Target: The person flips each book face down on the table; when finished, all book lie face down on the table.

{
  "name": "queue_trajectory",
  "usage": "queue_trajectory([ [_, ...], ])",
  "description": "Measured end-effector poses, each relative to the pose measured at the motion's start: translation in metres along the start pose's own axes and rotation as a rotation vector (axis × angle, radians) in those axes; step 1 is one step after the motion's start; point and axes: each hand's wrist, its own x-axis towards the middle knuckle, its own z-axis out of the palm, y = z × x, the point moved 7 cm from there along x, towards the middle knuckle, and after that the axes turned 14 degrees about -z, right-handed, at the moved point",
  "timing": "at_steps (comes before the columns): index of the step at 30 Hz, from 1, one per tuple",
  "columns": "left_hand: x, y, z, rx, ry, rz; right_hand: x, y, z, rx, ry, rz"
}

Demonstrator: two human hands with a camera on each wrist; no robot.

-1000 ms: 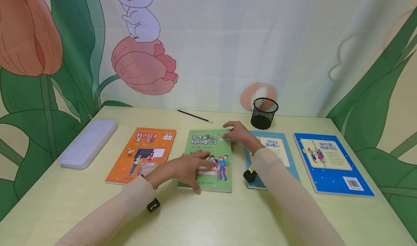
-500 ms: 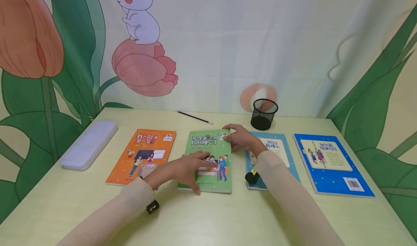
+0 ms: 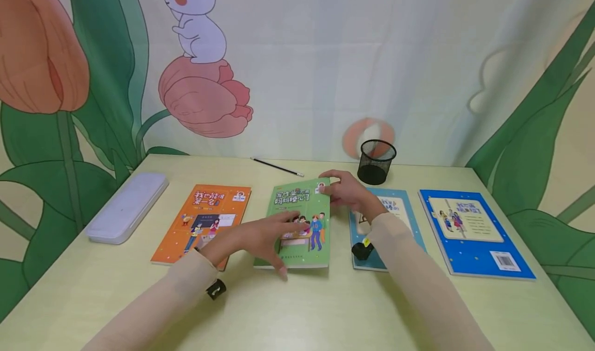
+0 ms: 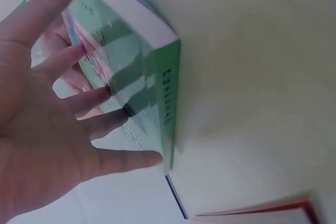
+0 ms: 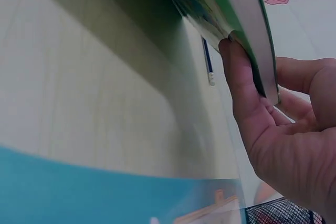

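Proceeding left to right: a white case (image 3: pixel 127 206) lies at the left side of the table (image 3: pixel 297 315), set at a slant. Next to it lies an orange book (image 3: pixel 200 222), cover up, its lower right part overlapped in the head view by the left hand (image 3: pixel 257 237). That hand's grip is wide open, fingers spread over the cover of the green book (image 3: pixel 307 250), with hold of nothing; whether every fingertip makes contact cannot be told. The green book is at the middle of the table, tilted, its right edge raised clear of the surface and its spine side lower. Behind it a dark pencil (image 3: pixel 277 166) lies on the table. The right hand (image 3: pixel 350 192) has its grip closed on the green book near the upper right corner, digits on both faces. To the right lies a teal book (image 3: pixel 405 211), partly covered by the right sleeve (image 3: pixel 404 258); a black mesh cup (image 3: pixel 374 174) stands upright behind it. Furthest right lies a blue book (image 3: pixel 476 235), barcode showing, apart from the teal one.
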Motion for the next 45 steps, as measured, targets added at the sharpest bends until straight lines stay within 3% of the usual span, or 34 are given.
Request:
queue_trajectory([
  [10, -0.001, 0.011, -0.007, -0.047, 0.063, 0.07, -0.007, -0.023, -0.007, 0.067, 0.018, -0.032],
  [16, 0.002, 0.026, -0.013, -0.024, 0.254, 0.156, -0.007, -0.041, -0.011, 0.099, 0.036, -0.081],
  [19, 0.006, 0.031, -0.012, 0.036, 0.343, 0.159, -0.009, -0.047, -0.013, 0.115, 0.056, -0.066],
  [24, 0.009, 0.036, -0.011, 0.094, 0.431, 0.154, -0.012, -0.056, -0.017, 0.109, 0.08, -0.043],
  [32, 0.004, 0.047, -0.022, 0.082, 0.477, 0.201, -0.016, -0.068, -0.031, 0.042, 0.117, -0.056],
  [39, 0.0, 0.05, -0.03, 0.097, 0.492, 0.158, -0.016, -0.073, -0.036, -0.008, 0.147, -0.068],
  [45, -0.003, 0.054, -0.036, 0.088, 0.541, 0.185, -0.018, -0.078, -0.039, -0.04, 0.166, -0.068],
])
